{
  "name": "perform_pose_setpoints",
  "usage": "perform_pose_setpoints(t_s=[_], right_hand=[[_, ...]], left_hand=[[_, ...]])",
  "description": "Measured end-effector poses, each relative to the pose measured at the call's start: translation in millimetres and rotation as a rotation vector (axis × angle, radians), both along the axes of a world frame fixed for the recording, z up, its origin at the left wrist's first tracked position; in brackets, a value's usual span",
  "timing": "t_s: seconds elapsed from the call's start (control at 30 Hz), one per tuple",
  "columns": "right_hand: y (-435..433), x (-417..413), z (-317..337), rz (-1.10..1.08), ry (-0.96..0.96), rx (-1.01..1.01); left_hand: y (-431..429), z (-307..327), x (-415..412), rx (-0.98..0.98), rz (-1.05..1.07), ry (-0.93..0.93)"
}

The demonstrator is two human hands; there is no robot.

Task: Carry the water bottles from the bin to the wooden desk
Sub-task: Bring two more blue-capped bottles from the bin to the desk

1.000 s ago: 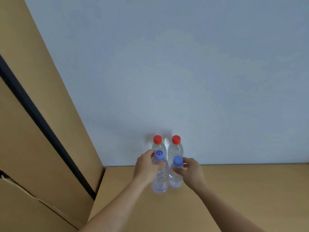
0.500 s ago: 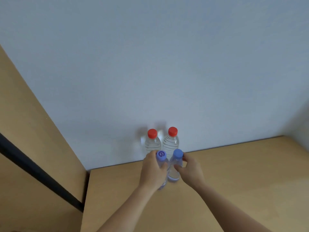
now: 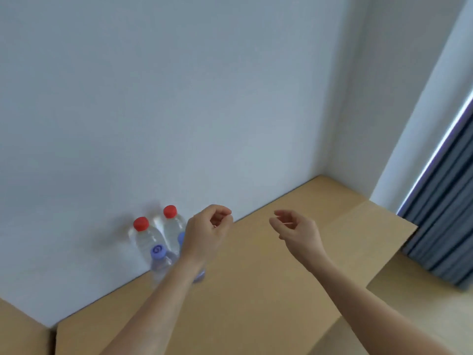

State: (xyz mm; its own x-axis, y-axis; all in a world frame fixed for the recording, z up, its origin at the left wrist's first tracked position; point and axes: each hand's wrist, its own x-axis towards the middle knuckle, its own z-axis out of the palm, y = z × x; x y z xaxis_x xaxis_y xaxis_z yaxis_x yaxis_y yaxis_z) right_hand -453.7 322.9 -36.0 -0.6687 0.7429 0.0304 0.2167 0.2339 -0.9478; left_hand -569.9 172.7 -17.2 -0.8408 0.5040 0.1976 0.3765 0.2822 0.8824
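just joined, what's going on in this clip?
A person is stocking water bottles on the wooden desk. Four stand clustered against the wall: two red-capped bottles at the back and two blue-capped bottles in front, one largely hidden behind the left forearm. Both hands are empty and off the bottles: the left hand hangs loosely curled above them, the right hand is open further right. The bin is not in view.

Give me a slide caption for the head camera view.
Both hands, left and right, hover empty above the wooden desk beside four upright water bottles.
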Motion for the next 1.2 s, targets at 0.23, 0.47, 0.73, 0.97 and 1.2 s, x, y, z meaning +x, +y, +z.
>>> perform_pose_setpoints(t_s=[0.23,0.47,0.73,0.97,1.2], right_hand=[[119.0,244.0,17.6,-0.413,0.059,0.093],[155.5,521.4,7.9,-0.904,0.094,0.07],[143.0,748.5,-26.3,-1.435,0.058,-0.049],[219.8,873.4,-36.7,-1.606,-0.019,-0.094],[338.0,982.3,-9.0,-1.7,-0.038,-0.08]], left_hand=[[171.1,17.9,190.2,-0.033,-0.456,0.056],[302.1,17.2,443.9,-0.092,-1.01,0.05],[384.6,-10.3,678.3,-0.181,-1.525,0.063],[492.6,-35.4,826.3,-0.144,-1.709,-0.064],[633.4,-7.1,958.7,-0.101,-1.8,-0.135]])
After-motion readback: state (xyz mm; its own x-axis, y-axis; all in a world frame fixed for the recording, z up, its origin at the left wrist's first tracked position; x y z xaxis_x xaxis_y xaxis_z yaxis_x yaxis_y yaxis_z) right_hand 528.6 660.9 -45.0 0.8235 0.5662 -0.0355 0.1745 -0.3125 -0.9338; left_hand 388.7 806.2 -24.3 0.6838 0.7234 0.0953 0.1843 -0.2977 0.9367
